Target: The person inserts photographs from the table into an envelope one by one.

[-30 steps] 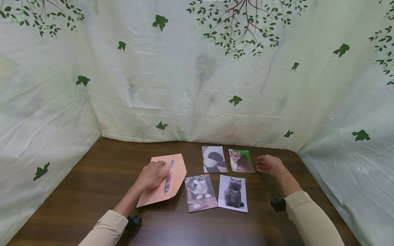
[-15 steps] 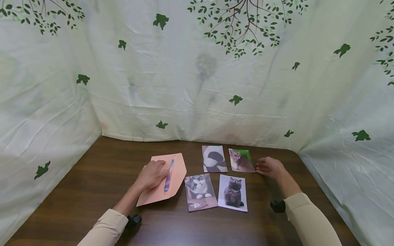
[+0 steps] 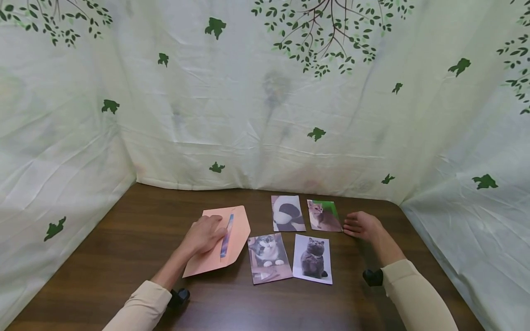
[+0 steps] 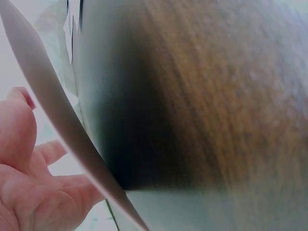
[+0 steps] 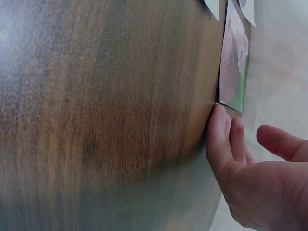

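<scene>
In the head view, my left hand point(image 3: 205, 234) rests on a peach envelope point(image 3: 237, 239) at the left, with its fingers bent over the paper. A narrow blue and purple strip point(image 3: 227, 236) shows on the envelope beside the fingertips; what it belongs to is unclear. The left wrist view has the raised edge of the envelope point(image 4: 57, 120) in front of the left hand point(image 4: 43, 192). My right hand point(image 3: 363, 225) lies loosely on the table, its fingertips at the lower right corner of a photo of a tan kitten against green point(image 3: 325, 218). Nothing is held in it.
Near that kitten photo lie a black-and-white picture point(image 3: 288, 214), a photo of a grey and white cat point(image 3: 269, 257) and a photo of a dark grey cat point(image 3: 313, 258). A pale curtain with leaf prints point(image 3: 248, 115) encloses the brown table point(image 3: 124, 239).
Both hands, the envelope and the photos keep almost the same places. The right hand's fingers have shifted only slightly beside the kitten photo.
</scene>
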Demonstrator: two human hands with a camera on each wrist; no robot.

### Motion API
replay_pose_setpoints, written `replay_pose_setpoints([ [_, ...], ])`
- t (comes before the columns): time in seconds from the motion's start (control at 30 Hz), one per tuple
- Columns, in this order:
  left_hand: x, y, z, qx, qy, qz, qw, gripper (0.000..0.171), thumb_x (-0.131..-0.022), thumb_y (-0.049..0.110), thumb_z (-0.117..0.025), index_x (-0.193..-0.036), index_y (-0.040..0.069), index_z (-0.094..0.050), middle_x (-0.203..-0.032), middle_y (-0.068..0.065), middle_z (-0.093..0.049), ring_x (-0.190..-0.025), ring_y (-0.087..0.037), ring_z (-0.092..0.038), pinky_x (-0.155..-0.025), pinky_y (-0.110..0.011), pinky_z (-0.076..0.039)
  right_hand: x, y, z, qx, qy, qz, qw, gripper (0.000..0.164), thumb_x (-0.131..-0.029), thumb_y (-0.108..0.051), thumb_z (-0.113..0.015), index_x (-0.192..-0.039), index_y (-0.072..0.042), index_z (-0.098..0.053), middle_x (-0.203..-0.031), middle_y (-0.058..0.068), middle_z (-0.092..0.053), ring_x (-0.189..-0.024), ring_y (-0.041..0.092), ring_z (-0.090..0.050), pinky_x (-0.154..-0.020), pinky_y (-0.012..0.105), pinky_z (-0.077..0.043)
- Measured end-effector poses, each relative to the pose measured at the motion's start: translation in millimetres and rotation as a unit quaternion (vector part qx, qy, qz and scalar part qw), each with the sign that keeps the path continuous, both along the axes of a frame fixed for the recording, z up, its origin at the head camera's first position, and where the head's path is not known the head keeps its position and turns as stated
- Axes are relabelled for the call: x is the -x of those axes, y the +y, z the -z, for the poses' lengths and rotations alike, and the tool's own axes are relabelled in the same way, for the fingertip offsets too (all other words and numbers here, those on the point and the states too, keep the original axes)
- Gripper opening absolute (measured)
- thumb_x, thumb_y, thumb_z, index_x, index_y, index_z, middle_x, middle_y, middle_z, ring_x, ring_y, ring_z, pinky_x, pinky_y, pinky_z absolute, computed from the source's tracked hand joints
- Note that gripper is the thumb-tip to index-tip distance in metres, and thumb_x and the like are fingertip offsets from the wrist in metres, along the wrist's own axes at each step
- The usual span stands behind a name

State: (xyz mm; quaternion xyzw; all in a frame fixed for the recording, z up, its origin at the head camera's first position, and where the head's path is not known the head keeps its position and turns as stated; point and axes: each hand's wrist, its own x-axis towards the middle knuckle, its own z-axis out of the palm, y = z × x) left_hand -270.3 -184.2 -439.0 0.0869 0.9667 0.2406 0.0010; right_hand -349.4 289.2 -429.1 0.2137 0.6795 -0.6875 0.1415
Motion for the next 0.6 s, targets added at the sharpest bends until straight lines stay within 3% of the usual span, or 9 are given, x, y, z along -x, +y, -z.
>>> replay_pose_setpoints([
  [0.23,1.1,-0.4,0.0,0.002,-0.001,0.002,1.0000,0.051,-0.099,0.027,-0.055,-0.140,-0.004,-0.054,-0.140,-0.024,-0.058,-0.132,-0.044,-0.047,-0.110,-0.060,-0.035,1.8,0.3,1.2,0.006,-0.004,-0.001,1.000,0.051,-0.104,-0.012,-0.045,-0.150,0.008,-0.036,-0.143,0.027,-0.047,-0.109,0.032,-0.063,-0.103,0.047,-0.051],
  [0.43,1.9,0.0,-0.6,0.000,-0.006,0.000,1.0000,0.052,-0.099,0.028,-0.056,-0.140,-0.004,-0.054,-0.141,-0.025,-0.057,-0.134,-0.045,-0.046,-0.111,-0.061,-0.034,4.1,-1.4,1.0,0.014,-0.013,0.008,1.000,0.048,-0.103,-0.011,-0.047,-0.147,0.006,-0.040,-0.129,0.023,-0.054,-0.105,0.031,-0.063,-0.097,0.046,-0.056],
  [0.6,2.0,-0.8,0.1,0.000,-0.009,-0.002,1.0000,0.052,-0.099,0.028,-0.055,-0.140,-0.003,-0.054,-0.141,-0.025,-0.057,-0.134,-0.044,-0.046,-0.111,-0.061,-0.034,3.3,-2.2,0.1,0.022,-0.013,0.007,1.000,0.046,-0.103,-0.010,-0.047,-0.145,0.006,-0.040,-0.124,0.021,-0.054,-0.106,0.032,-0.062,-0.099,0.047,-0.054],
])
